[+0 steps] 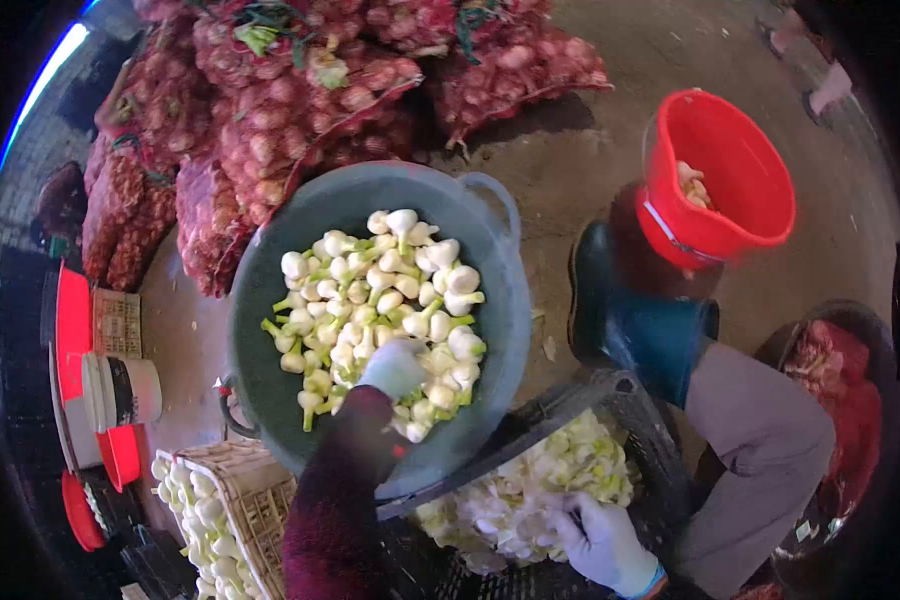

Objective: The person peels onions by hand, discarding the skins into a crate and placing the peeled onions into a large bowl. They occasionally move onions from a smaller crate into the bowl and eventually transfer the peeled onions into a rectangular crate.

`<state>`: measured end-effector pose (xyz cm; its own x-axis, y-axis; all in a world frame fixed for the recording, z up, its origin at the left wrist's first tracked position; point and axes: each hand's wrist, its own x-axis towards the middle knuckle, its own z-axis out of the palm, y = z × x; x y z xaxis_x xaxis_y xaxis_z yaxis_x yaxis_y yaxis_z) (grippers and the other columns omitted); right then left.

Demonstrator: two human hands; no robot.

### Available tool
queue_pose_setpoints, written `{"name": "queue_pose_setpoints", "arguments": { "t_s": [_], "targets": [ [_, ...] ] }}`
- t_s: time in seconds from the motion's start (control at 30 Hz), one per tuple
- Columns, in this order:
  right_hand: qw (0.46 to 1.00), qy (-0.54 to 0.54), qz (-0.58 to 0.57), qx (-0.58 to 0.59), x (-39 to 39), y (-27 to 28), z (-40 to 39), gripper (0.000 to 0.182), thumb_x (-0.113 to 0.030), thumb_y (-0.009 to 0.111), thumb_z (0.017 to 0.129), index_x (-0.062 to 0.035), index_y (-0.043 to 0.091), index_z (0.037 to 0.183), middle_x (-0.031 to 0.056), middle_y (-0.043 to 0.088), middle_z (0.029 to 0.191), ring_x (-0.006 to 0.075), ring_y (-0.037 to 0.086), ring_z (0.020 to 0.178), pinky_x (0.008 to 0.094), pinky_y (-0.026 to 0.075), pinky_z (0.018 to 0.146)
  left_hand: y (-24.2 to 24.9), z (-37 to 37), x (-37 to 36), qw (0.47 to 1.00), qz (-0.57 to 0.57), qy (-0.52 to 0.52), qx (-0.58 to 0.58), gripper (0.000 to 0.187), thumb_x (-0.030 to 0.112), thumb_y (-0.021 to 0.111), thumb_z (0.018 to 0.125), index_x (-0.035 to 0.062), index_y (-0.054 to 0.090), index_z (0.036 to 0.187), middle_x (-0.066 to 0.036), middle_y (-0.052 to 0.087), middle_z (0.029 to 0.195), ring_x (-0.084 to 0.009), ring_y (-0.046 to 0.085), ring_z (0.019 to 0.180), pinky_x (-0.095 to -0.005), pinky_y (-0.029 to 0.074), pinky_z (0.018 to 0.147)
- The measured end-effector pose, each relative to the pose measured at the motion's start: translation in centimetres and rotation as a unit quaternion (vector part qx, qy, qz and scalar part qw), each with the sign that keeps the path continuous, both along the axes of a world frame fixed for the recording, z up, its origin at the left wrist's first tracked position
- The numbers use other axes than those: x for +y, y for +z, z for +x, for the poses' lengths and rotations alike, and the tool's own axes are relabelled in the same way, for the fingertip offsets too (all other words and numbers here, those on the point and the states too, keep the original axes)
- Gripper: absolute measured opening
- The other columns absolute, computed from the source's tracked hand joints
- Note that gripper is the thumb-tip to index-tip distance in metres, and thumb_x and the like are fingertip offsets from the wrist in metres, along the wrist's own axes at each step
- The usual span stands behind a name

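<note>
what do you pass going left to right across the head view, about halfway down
white tub → grey basin of peeled bulbs, left hand in it → rubber boot → red bucket

Fisheye view, daylit and slightly soft.
I see black, curved corners, motion blur on my right hand (602,540), short shadows beyond both hands.

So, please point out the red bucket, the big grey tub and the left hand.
red bucket (745,190): head view, inner wall.
grey tub (270,370): head view, bare inner wall.
left hand (394,366): head view, back of glove.
</note>
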<state>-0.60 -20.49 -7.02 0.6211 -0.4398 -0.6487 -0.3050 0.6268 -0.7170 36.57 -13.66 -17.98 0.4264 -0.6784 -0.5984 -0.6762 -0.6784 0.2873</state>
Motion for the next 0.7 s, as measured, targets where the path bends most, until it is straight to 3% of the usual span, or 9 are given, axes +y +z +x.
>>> {"name": "queue_pose_setpoints", "arguments": {
  "t_s": [0.03,0.1,0.13,0.17,0.2,0.33,0.43,0.53,0.7],
  "targets": [
    [1.000,-0.005,0.002,0.002,-0.5,0.9,0.4,0.014,-0.016,0.061,0.090,-0.0035,0.056,0.084,0.0171,0.054,0.066,0.0389,0.052,0.056,0.0399,0.043,0.050,1.8,-0.2,0.5,0.995,-0.059,0.066,0.037,0.059,0.026,0.071,0.074,0.0012,0.056,0.125,-0.018,0.062,0.112,-0.0291,0.063,0.095,-0.0354,0.050,0.086],
    [0.928,0.221,-0.299,-0.017,-1.8,3.8,2.2,0.019,-0.014,0.060,0.089,-0.0029,0.064,0.105,0.0162,0.069,0.091,0.0284,0.069,0.079,0.0334,0.053,0.068,7.3,-2.7,1.5,0.932,-0.164,0.285,0.156,0.054,0.019,0.069,0.078,-0.0036,0.055,0.124,-0.013,0.062,0.106,-0.0220,0.063,0.089,-0.0331,0.051,0.082],
    [0.923,0.239,-0.290,-0.075,-1.6,2.7,2.2,0.038,-0.028,0.057,0.092,-0.0044,0.055,0.122,0.0166,0.068,0.083,0.0364,0.064,0.066,0.0423,0.051,0.061,9.8,-4.4,2.3,0.894,-0.226,0.329,0.202,0.048,0.013,0.065,0.079,-0.0035,0.055,0.123,-0.011,0.061,0.105,-0.0193,0.061,0.092,-0.0297,0.050,0.081],
    [0.924,0.237,-0.290,-0.079,-1.2,2.6,2.2,0.038,-0.028,0.057,0.092,-0.0044,0.055,0.122,0.0166,0.068,0.083,0.0364,0.064,0.066,0.0423,0.051,0.061,12.2,-6.5,3.0,0.848,-0.286,0.370,0.248,0.044,0.007,0.062,0.080,-0.0033,0.055,0.122,-0.009,0.059,0.103,-0.0166,0.060,0.095,-0.0264,0.049,0.080],
    [0.912,0.236,-0.322,-0.096,-0.8,2.9,2.4,0.043,-0.028,0.056,0.093,-0.0067,0.049,0.129,0.0161,0.068,0.082,0.0363,0.064,0.065,0.0432,0.051,0.059,14.7,-9.0,3.4,0.756,-0.328,0.459,0.330,0.047,0.004,0.062,0.081,-0.0016,0.049,0.125,-0.009,0.059,0.103,-0.0165,0.060,0.089,-0.0272,0.049,0.076],
    [0.849,0.284,-0.439,-0.075,0.1,5.8,2.9,0.055,-0.029,0.054,0.094,-0.0141,0.035,0.143,0.0147,0.067,0.079,0.0356,0.064,0.063,0.0447,0.050,0.055,19.1,-20.2,5.5,0.634,-0.412,0.558,0.340,0.042,0.008,0.064,0.082,-0.0081,0.046,0.117,-0.011,0.059,0.103,-0.0185,0.061,0.086,-0.0286,0.051,0.075],
    [0.794,0.347,-0.490,-0.092,1.6,4.7,1.6,0.057,-0.029,0.056,0.092,-0.0194,0.036,0.144,0.0131,0.065,0.072,0.0343,0.063,0.061,0.0456,0.048,0.053,18.6,-25.7,7.8,0.636,-0.439,0.540,0.333,0.037,0.013,0.066,0.082,-0.0050,0.053,0.112,-0.015,0.062,0.100,-0.0216,0.063,0.084,-0.0334,0.054,0.075],
    [0.766,0.388,-0.503,-0.100,2.3,4.6,-0.2,0.055,-0.026,0.057,0.090,-0.0158,0.041,0.141,0.0139,0.064,0.070,0.0341,0.063,0.060,0.0456,0.048,0.054,19.8,-29.1,8.4,0.596,-0.429,0.593,0.329,0.028,0.010,0.061,0.086,-0.0070,0.054,0.106,-0.013,0.062,0.091,-0.0204,0.063,0.079,-0.0300,0.053,0.068],
    [0.777,0.398,-0.481,-0.081,3.2,4.1,-1.8,0.046,-0.022,0.055,0.089,-0.0090,0.049,0.133,0.0152,0.065,0.073,0.0344,0.064,0.066,0.0457,0.049,0.060,17.9,-30.5,9.7,0.601,-0.416,0.613,0.299,0.027,0.010,0.062,0.085,-0.0078,0.054,0.104,-0.011,0.060,0.084,-0.0176,0.059,0.072,-0.0271,0.049,0.063]
  ]
}}
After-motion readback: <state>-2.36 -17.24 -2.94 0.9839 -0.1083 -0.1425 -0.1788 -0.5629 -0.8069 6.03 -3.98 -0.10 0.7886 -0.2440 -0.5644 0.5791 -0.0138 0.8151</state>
